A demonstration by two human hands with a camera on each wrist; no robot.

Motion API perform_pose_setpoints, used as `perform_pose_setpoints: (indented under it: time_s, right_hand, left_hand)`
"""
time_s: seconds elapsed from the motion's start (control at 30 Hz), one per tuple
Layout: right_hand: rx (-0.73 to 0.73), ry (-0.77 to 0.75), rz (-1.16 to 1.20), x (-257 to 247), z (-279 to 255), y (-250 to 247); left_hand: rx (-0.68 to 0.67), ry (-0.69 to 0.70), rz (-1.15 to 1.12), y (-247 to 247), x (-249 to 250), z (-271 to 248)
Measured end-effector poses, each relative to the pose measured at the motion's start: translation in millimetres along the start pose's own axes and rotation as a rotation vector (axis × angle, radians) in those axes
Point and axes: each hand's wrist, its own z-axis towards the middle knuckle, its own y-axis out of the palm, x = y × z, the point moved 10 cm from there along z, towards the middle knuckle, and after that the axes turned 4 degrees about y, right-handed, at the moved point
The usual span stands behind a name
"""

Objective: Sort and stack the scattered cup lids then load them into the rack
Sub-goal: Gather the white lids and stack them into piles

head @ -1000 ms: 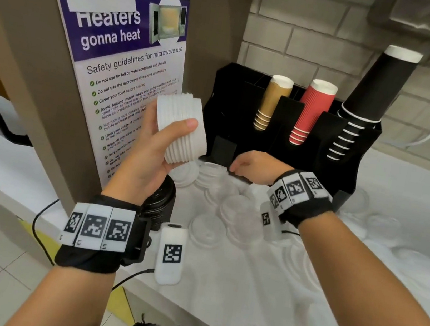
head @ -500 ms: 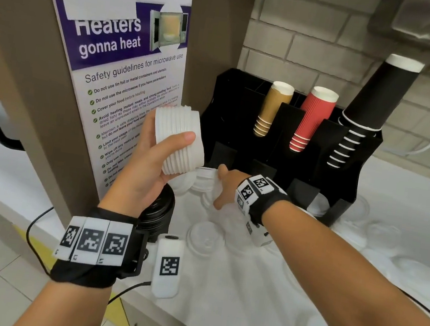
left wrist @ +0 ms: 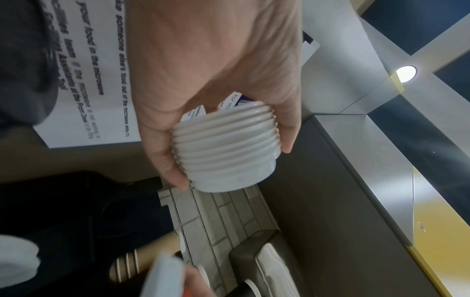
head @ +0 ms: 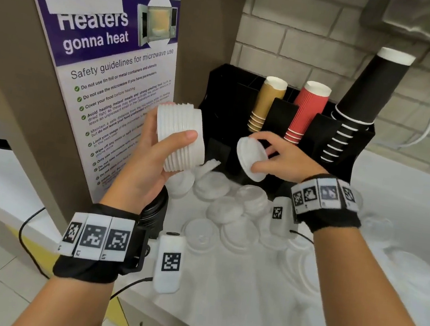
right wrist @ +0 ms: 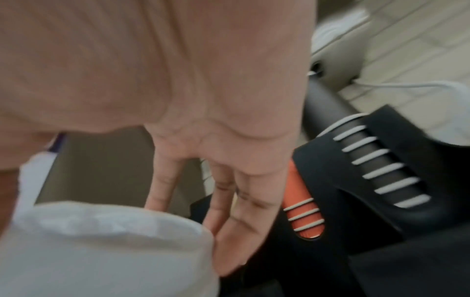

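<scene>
the left hand (head: 150, 159) is curled round a stack of white lids (head: 180, 138), lying sideways above the left edge of the desk (head: 232, 289), thumb across its ribbed side and fingers (left wrist: 287, 128) wrapped behind. the right hand (head: 280, 158) pinches a single white lid (head: 250, 158) tilted on edge, held in the air just in front of the black rack (head: 227, 104) and apart from the stack. loose clear lids (head: 221, 188) lie scattered on the desk below both hands. the rack stands at the desk's back edge and holds tan cups (head: 268, 101), red ribbed cups (head: 308, 109) and black cups (head: 370, 93). a poster (head: 106, 64) on the brown panel at left reads "heaters gonna heat" and "safety guidelines for microwave use".
</scene>
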Motion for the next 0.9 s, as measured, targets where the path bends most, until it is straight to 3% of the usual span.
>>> perform_pose_setpoints:
  time_s: [0.13, 0.27, 0.7, 0.9]
  right_hand:
    - [0.105, -0.103, 0.496, -11, -47, -1]
    - [0.103, -0.191, 0.697, -24, -78, 19]
    - [0.109, -0.231, 0.638, -43, -95, 23]
    - [0.112, -0.232, 0.633, -44, -98, 21]
  left_hand:
    - [-0.033, -0.027, -0.028, 17, -11, -2]
    - [-0.081, -0.050, -0.001, 36, -24, -7]
    - [-0.220, -0.083, 0.077, 61, -33, -15]
    - [-0.198, -0.100, 0.067, 65, -37, -15]
